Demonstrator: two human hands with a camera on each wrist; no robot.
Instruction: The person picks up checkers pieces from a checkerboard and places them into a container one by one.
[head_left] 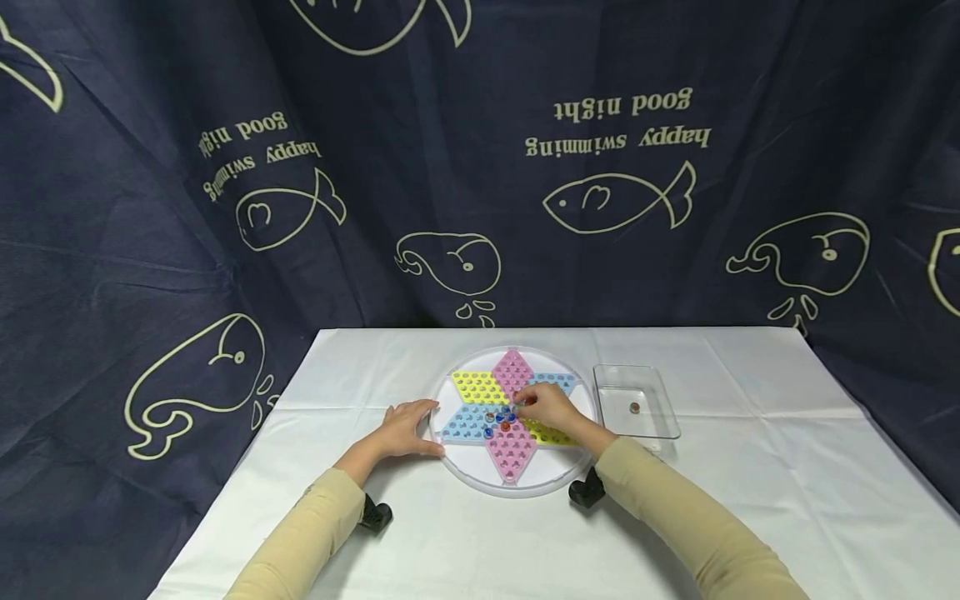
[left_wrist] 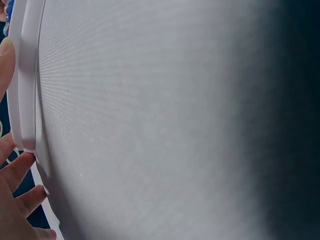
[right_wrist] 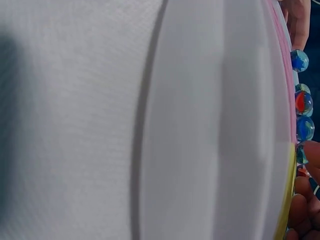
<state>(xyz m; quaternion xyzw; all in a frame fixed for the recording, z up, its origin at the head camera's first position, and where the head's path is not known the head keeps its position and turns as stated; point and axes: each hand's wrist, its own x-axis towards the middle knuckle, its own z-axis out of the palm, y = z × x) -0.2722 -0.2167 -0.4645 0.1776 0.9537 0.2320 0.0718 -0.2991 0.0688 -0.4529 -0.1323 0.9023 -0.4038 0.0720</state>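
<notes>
A round white Chinese checkers board [head_left: 465, 467] with a pink, yellow and blue star lies on the table. My left hand [head_left: 401, 429] touches its left rim, thumb and fingers spread apart; the left wrist view has the fingertips [left_wrist: 22, 167] by the edge. Over the star's centre, my right hand [head_left: 553, 410] pinches a marble between thumb and fingertips, mostly hidden by them. Several glass marbles sit around there, including a blue marble [head_left: 489, 432] and a red marble [head_left: 506, 426]. The right wrist view lines up a blue marble [right_wrist: 305, 128] beside the fingers.
Right of the board stands a clear rectangular box [head_left: 663, 400] with a small brownish marble [head_left: 634, 407] inside. A white cloth covers the table [head_left: 765, 467]. Behind it hangs a dark blue curtain [head_left: 450, 167] with fish drawings. Black wrist devices [head_left: 587, 489] hang under both sleeves.
</notes>
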